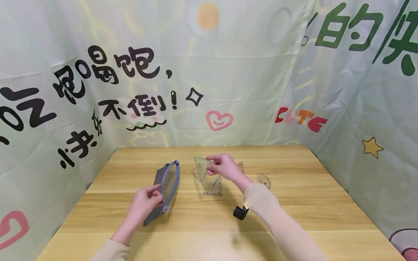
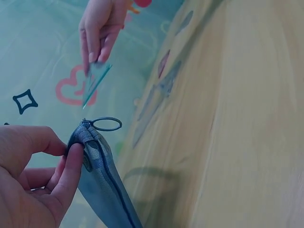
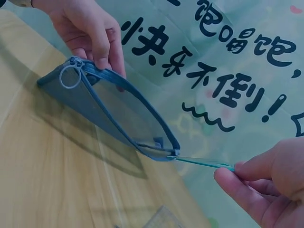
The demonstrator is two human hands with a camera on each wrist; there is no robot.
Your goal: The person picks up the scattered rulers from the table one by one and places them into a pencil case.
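My left hand (image 1: 145, 201) pinches the edge of a blue-grey zip pouch (image 1: 168, 183) between thumb and fingers. The pouch stands tilted on its side on the table, its zipped mouth gaping towards the right. A ring pull (image 3: 71, 77) hangs at the near end of the zip. With thumb and fingertips, my right hand (image 1: 226, 168) holds a clear greenish set square (image 1: 201, 168) above the table, right of the pouch. In the right wrist view the set square (image 3: 202, 162) appears edge-on, its tip overlapping the far end of the pouch's mouth.
Beneath the raised set square lie clear drawing pieces, among them a flat one (image 1: 213, 188) with blue marks. A clear protractor (image 1: 264, 180) lies further right. Part of a reddish piece (image 1: 241, 166) shows behind the right wrist. A small black cylinder (image 1: 240, 212) appears beside the right sleeve. Printed cloth surrounds the table.
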